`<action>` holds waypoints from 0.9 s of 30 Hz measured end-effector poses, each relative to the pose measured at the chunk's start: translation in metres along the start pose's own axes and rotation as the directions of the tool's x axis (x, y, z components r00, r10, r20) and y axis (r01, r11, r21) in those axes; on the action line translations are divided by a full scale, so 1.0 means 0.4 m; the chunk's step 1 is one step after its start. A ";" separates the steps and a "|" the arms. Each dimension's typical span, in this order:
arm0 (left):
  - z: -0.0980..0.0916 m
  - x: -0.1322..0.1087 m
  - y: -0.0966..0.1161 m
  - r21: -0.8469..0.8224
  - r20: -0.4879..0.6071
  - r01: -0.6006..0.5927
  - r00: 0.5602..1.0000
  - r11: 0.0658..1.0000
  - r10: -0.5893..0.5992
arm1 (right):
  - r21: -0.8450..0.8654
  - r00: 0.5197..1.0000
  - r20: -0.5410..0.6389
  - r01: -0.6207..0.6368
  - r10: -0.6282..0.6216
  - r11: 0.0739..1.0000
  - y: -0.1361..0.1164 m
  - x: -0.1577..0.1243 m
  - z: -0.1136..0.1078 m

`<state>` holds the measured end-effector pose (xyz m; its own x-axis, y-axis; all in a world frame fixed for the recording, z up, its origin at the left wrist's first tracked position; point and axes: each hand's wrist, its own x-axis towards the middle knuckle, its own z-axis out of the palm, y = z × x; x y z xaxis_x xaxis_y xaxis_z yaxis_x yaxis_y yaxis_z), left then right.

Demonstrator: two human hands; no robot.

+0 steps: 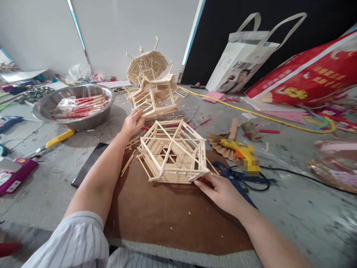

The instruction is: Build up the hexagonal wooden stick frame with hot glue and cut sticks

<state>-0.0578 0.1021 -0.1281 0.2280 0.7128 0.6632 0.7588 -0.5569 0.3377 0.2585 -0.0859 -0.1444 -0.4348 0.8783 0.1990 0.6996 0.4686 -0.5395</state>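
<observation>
My left hand (134, 123) pinched the bottom edge of a little stick tower (154, 87), just behind the six-sided stick frame (171, 139). My right hand (219, 189) held the frame's near right corner with thumb and fingers. The frame was over a brown board (170, 214), near a yellow glue gun (242, 149).
</observation>
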 end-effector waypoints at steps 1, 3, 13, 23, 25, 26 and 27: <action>-0.002 -0.001 0.004 -0.015 0.002 -0.012 1.000 1.000 0.012 | -0.002 1.000 -0.003 0.001 -0.001 1.000 0.000 0.000 0.000; -0.003 -0.002 0.011 -0.029 -0.002 -0.008 1.000 1.000 0.008 | -0.004 1.000 -0.010 0.009 -0.009 1.000 0.000 0.000 0.001; 0.011 -0.001 0.015 0.101 0.016 0.003 1.000 0.995 -0.005 | -0.017 1.000 -0.004 -0.001 0.001 1.000 0.002 -0.004 0.003; 0.023 -0.001 -0.005 0.130 0.131 -0.076 0.990 0.989 0.059 | -0.042 1.000 -0.015 0.006 -0.006 0.999 0.004 -0.003 0.003; 0.020 -0.006 0.002 0.153 0.170 -0.090 0.983 0.984 0.063 | -0.046 1.000 -0.018 0.008 -0.009 0.999 0.004 -0.004 0.003; 0.019 -0.009 0.007 0.172 0.188 -0.094 0.980 0.981 0.061 | -0.045 1.000 -0.018 0.010 -0.011 0.999 0.003 -0.005 0.003; 0.019 -0.012 0.011 0.197 0.203 -0.097 0.977 0.975 0.057 | -0.045 1.000 -0.019 0.012 -0.013 0.999 0.003 -0.006 0.003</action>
<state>-0.0510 0.0994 -0.1347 0.3898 0.7519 0.5316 0.8383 -0.5287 0.1330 0.2596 -0.0874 -0.1466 -0.4331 0.8738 0.2213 0.7191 0.4830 -0.4996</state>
